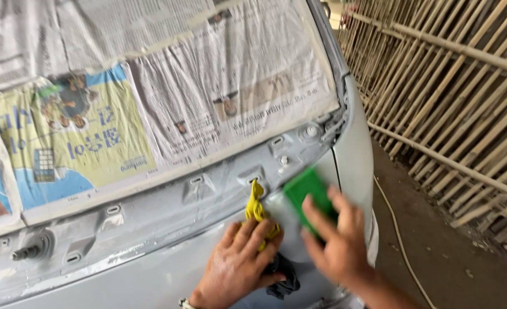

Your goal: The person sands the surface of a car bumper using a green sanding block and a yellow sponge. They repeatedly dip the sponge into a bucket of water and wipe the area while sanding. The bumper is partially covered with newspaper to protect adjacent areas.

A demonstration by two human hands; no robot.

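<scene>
My left hand (239,263) presses down on a yellow cloth (256,209) bunched under its fingers, with a dark rag (285,277) sticking out below the thumb. My right hand (336,240) holds a green rectangular pad (308,191) flat against the pale grey primed car body panel (150,269). Both hands rest on the panel near its right corner, close together but apart. The right hand and pad are blurred.
Newspaper sheets (167,86) taped over the windscreen cover the upper area. The grey cowl strip (122,214) with slots and a wiper post (27,252) runs below them. A bamboo fence (454,97) stands at the right, over a dirt floor with a thin white cord (399,240).
</scene>
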